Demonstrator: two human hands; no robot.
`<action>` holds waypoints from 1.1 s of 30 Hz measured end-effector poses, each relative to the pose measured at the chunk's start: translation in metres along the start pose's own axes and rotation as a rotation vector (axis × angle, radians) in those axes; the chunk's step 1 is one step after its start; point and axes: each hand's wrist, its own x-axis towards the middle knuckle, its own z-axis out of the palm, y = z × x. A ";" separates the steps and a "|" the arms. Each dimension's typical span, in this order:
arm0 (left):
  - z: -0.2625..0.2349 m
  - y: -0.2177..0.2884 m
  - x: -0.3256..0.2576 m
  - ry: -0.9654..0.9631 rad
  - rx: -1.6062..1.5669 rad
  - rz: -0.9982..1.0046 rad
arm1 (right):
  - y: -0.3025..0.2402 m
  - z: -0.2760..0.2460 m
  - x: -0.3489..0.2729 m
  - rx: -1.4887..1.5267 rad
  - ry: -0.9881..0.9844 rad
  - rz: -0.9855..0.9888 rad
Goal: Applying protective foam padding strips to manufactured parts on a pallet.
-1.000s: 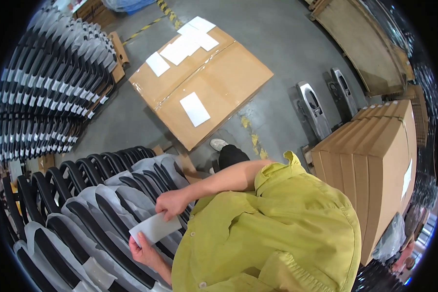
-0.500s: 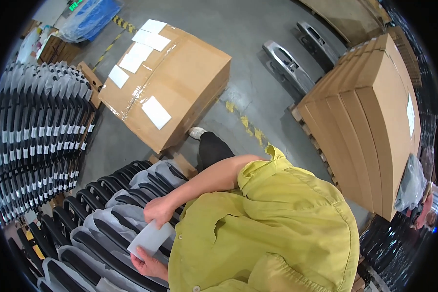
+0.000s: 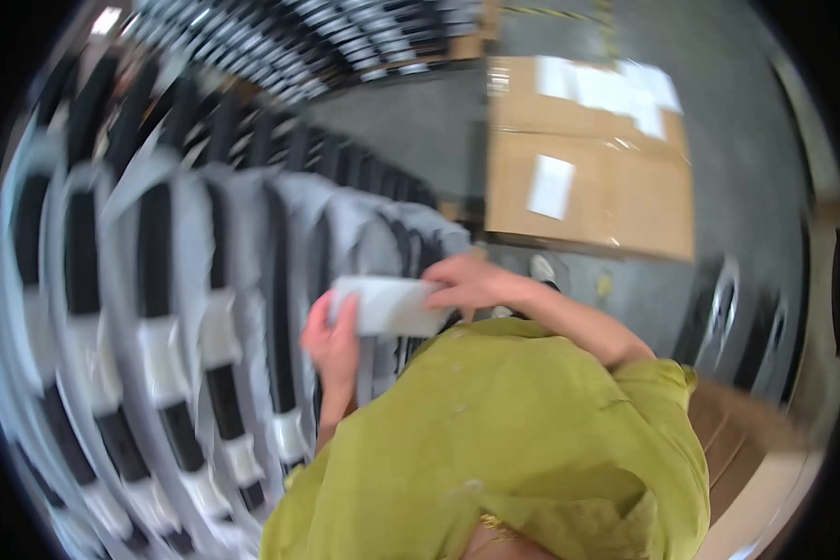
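Between my two hands a soft-looking white rectangular sheet [image 3: 390, 306] is stretched out. My left hand [image 3: 333, 338] pinches its left end, thumb in front. At the right end my right hand [image 3: 465, 284] grips the sheet with its fingers closed over the edge. Just beyond and to the left stands a row of nested black curved frames [image 3: 155, 247], like stacked chair arms, with pale grey covering [image 3: 345, 198] between them. White bands [image 3: 163, 359] wrap several of these frames. Motion blurs the picture somewhat.
A large taped cardboard box [image 3: 616, 201] with white papers [image 3: 553, 185] on it stands ahead on the right. Metal pallet-jack forks [image 3: 719, 313] lie at the right, near brown cartons [image 3: 733, 429]. More stacked black frames [image 3: 345, 35] are at the back.
My view has swung left, so the row of frames fills the left side and the box sits further right. Both hands still hold the white sheet, now stretched more level.
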 end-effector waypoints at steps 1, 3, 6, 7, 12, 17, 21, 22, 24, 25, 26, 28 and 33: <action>0.001 0.005 -0.002 0.014 -0.044 -0.009 | -0.010 -0.009 0.003 0.027 -0.055 0.065; -0.001 -0.006 -0.006 0.117 -0.135 0.096 | -0.008 -0.011 0.010 0.322 -0.103 0.208; -0.018 0.001 -0.012 0.250 0.104 0.218 | -0.002 -0.009 0.026 0.528 -0.075 0.324; -0.025 0.005 -0.014 0.280 0.223 0.244 | -0.006 -0.013 0.032 0.507 -0.135 0.384; -0.047 0.007 -0.031 0.466 0.451 0.282 | 0.015 0.009 0.064 0.560 -0.355 0.310; -0.068 0.027 -0.028 0.530 0.723 0.323 | 0.016 0.034 0.093 0.628 -0.484 0.254; -0.091 0.021 -0.011 0.257 0.636 -0.108 | -0.007 0.054 0.110 0.701 -0.447 0.229; -0.095 0.020 -0.005 0.210 0.612 -0.239 | -0.010 0.057 0.114 0.731 -0.444 0.229; -0.105 0.009 0.014 0.232 0.401 -0.434 | -0.011 0.059 0.119 0.724 -0.464 0.219; -0.106 0.007 0.018 0.245 0.181 -0.619 | -0.011 0.059 0.120 0.716 -0.478 0.211; -0.102 0.007 0.017 0.299 0.072 -0.554 | -0.013 0.058 0.119 0.716 -0.479 0.211; -0.097 0.012 0.015 0.301 0.109 -0.491 | -0.011 0.054 0.117 0.737 -0.470 0.287; -0.096 -0.002 0.012 0.300 0.171 -0.336 | 0.001 0.056 0.108 0.767 -0.517 0.287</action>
